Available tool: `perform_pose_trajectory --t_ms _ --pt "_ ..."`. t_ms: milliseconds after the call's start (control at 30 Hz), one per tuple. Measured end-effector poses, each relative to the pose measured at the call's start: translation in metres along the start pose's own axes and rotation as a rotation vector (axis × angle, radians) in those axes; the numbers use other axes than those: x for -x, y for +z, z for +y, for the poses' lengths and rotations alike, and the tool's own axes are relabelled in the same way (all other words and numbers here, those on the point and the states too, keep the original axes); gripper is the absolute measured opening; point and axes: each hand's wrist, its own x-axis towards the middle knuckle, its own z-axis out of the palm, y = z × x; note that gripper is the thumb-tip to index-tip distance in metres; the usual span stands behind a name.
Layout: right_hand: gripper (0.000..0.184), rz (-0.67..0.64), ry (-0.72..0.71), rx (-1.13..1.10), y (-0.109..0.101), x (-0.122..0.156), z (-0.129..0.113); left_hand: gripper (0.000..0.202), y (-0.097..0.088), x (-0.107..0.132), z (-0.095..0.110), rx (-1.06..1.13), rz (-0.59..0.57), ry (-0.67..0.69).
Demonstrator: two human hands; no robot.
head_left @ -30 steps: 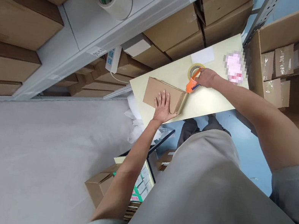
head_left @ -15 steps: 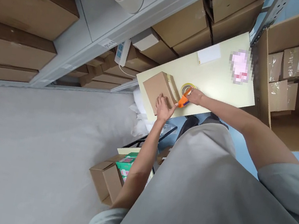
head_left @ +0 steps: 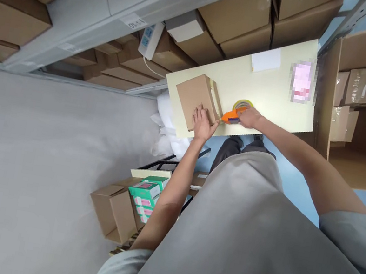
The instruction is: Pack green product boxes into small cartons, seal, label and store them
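A closed cardboard box (head_left: 192,96) lies at the left end of the cream tabletop (head_left: 270,86), with tape along its right side. My left hand (head_left: 203,122) rests on the box near its front edge, fingers spread, thumb at the taped side. In my right hand (head_left: 248,117) is an orange tape dispenser (head_left: 232,115), its tip against the box's near right corner. A yellow tape roll (head_left: 243,103) shows just behind the dispenser; whether it is mounted on it I cannot tell.
A white paper (head_left: 266,60) and a blurred pink item (head_left: 302,81) lie on the table. Right of it stands a large open carton (head_left: 334,102) with small boxes inside. Shelving with cartons (head_left: 236,14) runs behind. Green packages (head_left: 145,191) and an open box (head_left: 113,212) sit lower left.
My right hand has turned the dispenser from upright-slanting to nearly level, its tip by the box corner. My left hand stays on the box. The whole view has shifted slightly.
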Motion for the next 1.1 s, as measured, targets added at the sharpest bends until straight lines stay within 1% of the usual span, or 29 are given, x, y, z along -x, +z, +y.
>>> perform_pose_trajectory --t_ms 67,100,233,333,433,467,600,633,700,800,867,933,1000,1100 --pt "0.068 -0.025 0.031 0.027 -0.008 0.008 -0.015 0.075 0.0 0.001 0.003 0.001 0.001 0.001" --pt "0.068 -0.04 0.053 0.031 -0.012 0.012 -0.022 0.074 0.0 0.001 0.004 0.001 0.002 0.002" --pt "0.056 -0.085 0.167 -0.02 -0.032 0.025 -0.045 0.071 -0.005 0.005 0.013 0.001 0.009 0.005" --pt "0.05 -0.069 0.246 -0.034 -0.043 0.03 -0.059 0.069 -0.011 0.007 0.019 0.037 0.011 0.02" --pt "0.044 -0.049 0.295 -0.036 -0.054 0.028 -0.073 0.066 -0.015 0.008 0.023 0.096 0.017 0.042" --pt "0.042 -0.046 0.344 -0.041 -0.059 0.025 -0.077 0.065 -0.016 0.009 0.023 0.113 0.02 0.046" --pt "0.035 0.024 0.639 -0.039 -0.086 0.012 -0.081 0.064 -0.018 0.011 0.023 0.149 0.029 0.077" --pt "0.035 0.046 0.672 -0.031 -0.094 0.01 -0.08 0.064 -0.02 0.01 0.021 0.155 0.028 0.09" --pt "0.035 0.079 0.677 -0.022 -0.11 0.01 -0.078 0.062 -0.027 0.005 0.017 0.179 0.028 0.111" --pt "0.044 0.116 0.689 -0.072 -0.128 0.016 -0.082 0.048 -0.045 -0.009 0.011 0.274 0.039 0.124" --pt "0.05 0.158 0.73 -0.148 -0.139 0.018 -0.09 0.037 -0.064 -0.019 0.008 0.393 0.062 0.138" --pt "0.052 0.221 0.761 -0.213 -0.151 0.017 -0.102 0.031 -0.086 -0.027 0.007 0.545 0.085 0.151" --pt "0.053 0.298 0.77 -0.255 -0.166 0.014 -0.114 0.031 -0.113 -0.033 0.007 0.691 0.102 0.163" --pt "0.051 0.417 0.769 -0.331 -0.197 0.004 -0.133 0.041 -0.154 -0.041 0.012 0.832 0.118 0.204"
